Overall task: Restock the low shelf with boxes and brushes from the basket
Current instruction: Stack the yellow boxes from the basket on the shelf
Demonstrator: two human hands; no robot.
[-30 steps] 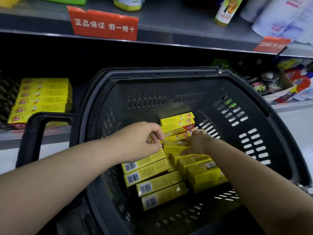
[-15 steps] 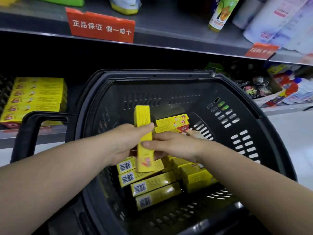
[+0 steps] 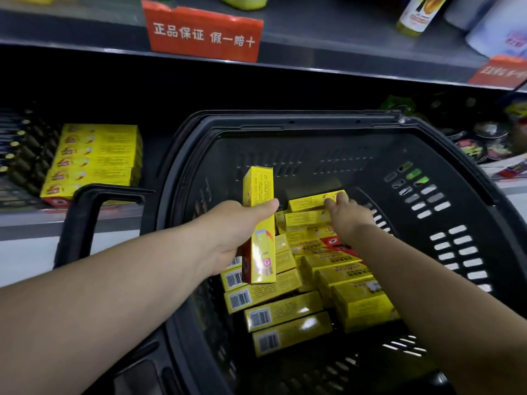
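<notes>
Upright, box (image 3: 258,186) in left hand (image 3: 231,232).

Yellow box (image 3: 261,240) upright over more boxes (image 3: 285,309) piled in black basket (image 3: 313,124).

One black plastic basket (image 3: 313,121) holds yellow cardboard boxes (image 3: 285,312): one upright box (image 3: 258,189) in the left hand (image 3: 228,232), one far box (image 3: 310,201) pinched by the right hand (image 3: 349,218), four barcoded below the left hand, and at least six more overlapping under the right. Left of both hands are six stacked boxes (image 3: 97,158); above, two red signs (image 3: 204,35).
</notes>
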